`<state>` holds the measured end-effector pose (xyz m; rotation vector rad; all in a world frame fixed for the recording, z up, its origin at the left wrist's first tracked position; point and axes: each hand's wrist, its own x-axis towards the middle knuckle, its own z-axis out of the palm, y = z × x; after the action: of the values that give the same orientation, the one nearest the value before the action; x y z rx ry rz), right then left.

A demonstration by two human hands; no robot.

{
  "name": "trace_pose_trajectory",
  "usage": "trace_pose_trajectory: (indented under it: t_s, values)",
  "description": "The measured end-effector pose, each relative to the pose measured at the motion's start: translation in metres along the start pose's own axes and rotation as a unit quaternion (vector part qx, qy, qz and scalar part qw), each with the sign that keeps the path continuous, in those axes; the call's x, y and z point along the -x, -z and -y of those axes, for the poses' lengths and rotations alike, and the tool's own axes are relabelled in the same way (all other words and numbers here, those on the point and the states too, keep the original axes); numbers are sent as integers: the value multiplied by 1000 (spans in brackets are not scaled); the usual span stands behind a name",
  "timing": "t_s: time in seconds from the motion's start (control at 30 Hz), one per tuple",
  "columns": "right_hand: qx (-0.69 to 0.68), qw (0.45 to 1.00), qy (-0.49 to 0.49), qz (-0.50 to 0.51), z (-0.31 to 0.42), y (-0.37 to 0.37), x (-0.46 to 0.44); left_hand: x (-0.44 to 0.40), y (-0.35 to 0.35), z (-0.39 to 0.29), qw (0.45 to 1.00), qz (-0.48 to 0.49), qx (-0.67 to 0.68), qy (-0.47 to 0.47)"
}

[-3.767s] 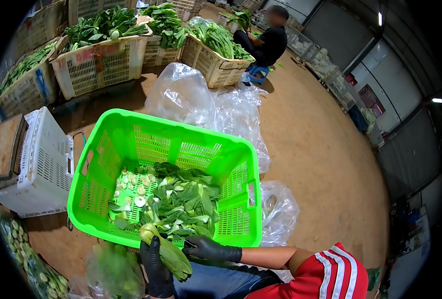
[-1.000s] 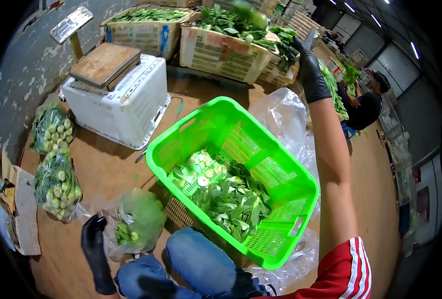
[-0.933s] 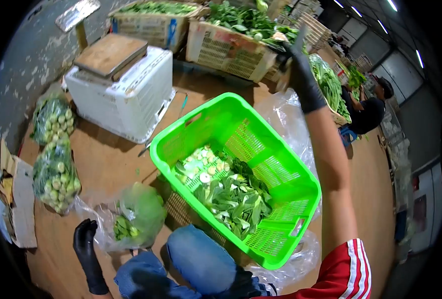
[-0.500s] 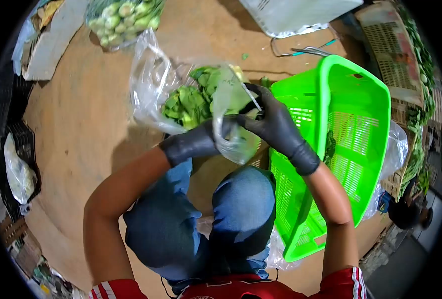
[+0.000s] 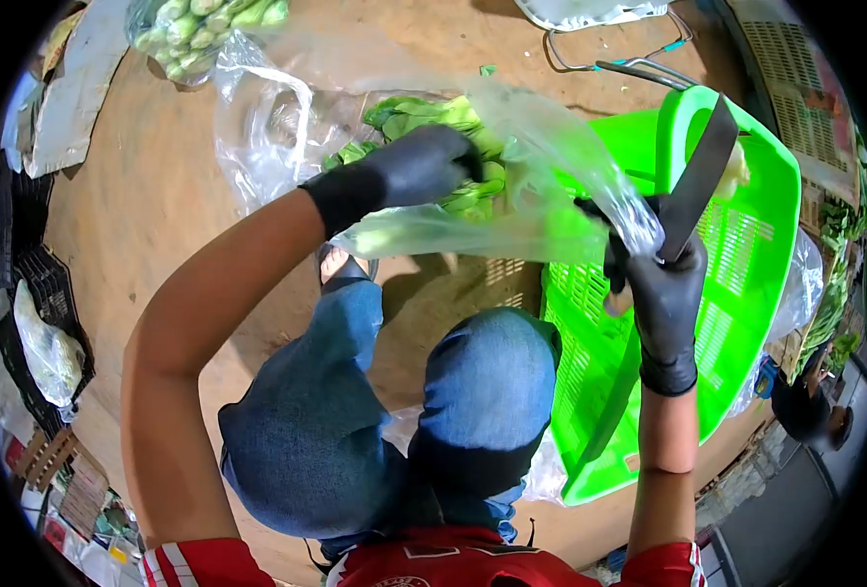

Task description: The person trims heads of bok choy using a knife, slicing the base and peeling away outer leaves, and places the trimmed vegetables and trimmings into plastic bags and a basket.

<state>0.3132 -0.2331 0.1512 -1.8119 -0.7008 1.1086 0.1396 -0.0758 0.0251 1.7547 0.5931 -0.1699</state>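
Right hand (image 5: 666, 308) has moved rightward, clamped on knife (image 5: 699, 181) and bag (image 5: 551, 220) edge; left hand (image 5: 422, 168) curls over greens (image 5: 423, 117) in the bag, grip unclear. Apparent step: spreading the bag. Next move calls for keeping the knife clear of it.

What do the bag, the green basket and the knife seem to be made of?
Bag: thin, glossy clear plastic, judging by its see-through folds and highlights. Basket: probably molded plastic, bright green, with regular slots in its walls. Knife: its flat, dark blade looks like dull metal, though the shade leaves that open.
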Motion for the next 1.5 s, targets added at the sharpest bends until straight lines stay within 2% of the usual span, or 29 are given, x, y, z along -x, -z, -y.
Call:
trace_pose_trajectory:
  t_s: [0.03,0.07,0.1,0.13,0.17,0.2,0.27,0.3,0.33,0.37,0.43,0.47,0.5,0.6,0.67,0.73,0.8,0.87,0.9,0.93,1.0,1.03,1.07,1.13,1.2,1.23,1.33,1.47,1.5]
  values:
    - [-11,999,-35,21,-4,5,6,-10,-10,25,996,13,-79,30]
    - [-21,996,-69,44,-7,9,11,-21,-24,42,994,26,-100,28]
    - [-43,995,-84,39,-8,6,17,-35,-42,71,992,24,-108,-61]
    - [-97,992,-83,20,-9,-1,22,-49,-60,84,983,-27,-136,-121]
    - [-89,991,-100,29,-5,-3,23,-62,-78,97,966,-83,-169,-177]
    - [-80,989,-117,35,1,-4,24,-79,-104,89,936,-186,-219,-202]
    - [-93,990,-106,28,10,-8,22,-99,-129,86,932,-278,-125,-195]
    - [-99,990,-101,21,10,-8,21,-110,-133,87,952,-260,17,-162]
    - [-98,992,-72,22,4,-6,20,-114,-136,89,957,-243,70,-143]
    - [-96,992,-85,23,2,-2,21,-118,-139,91,958,-229,122,-123]
    - [-107,990,-88,24,1,0,22,-113,-126,102,964,-229,41,-127]
    - [-121,989,-82,18,0,1,23,-104,-118,108,948,-217,-186,-138]
    - [-134,988,-74,8,-1,2,25,-97,-111,115,876,-220,-400,-156]
    - [-98,992,-69,28,-10,17,29,-56,-79,89,931,-147,-331,-43]
    - [-96,993,-57,27,-19,20,32,-27,-54,90,976,-203,-54,-57]
    - [-78,995,-51,44,-22,22,35,30,-15,38,961,-223,161,-18]
    - [-69,995,-38,53,-22,22,45,84,15,0,915,-233,328,-45]
    - [-47,996,36,66,-20,21,59,124,20,-52,866,-212,441,-100]
    - [3,988,126,93,-24,27,64,136,14,-79,846,-193,491,-79]
    - [9,986,149,75,-6,30,76,139,6,-97,859,-165,475,-94]
    - [170,962,212,16,3,62,98,139,-16,-163,914,-162,358,-97]
    - [175,946,273,-31,9,76,110,134,-30,-198,937,-152,302,-93]
    - [266,908,317,-66,21,91,123,128,-46,-226,955,-139,246,-90]
    - [346,871,341,-73,33,120,149,112,-86,-247,966,-113,194,-128]
    - [385,865,314,-65,35,144,173,98,-121,-261,974,-116,66,-182]
    - [387,867,305,-77,32,150,182,90,-138,-261,968,-109,114,-196]
    - [380,878,268,-110,10,165,208,78,-175,-265,964,-95,47,-244]
    - [335,895,248,-157,-24,182,225,77,-206,-280,967,-69,-41,-244]
    - [303,938,113,-128,-61,195,212,71,-213,-266,968,-69,-94,-221]
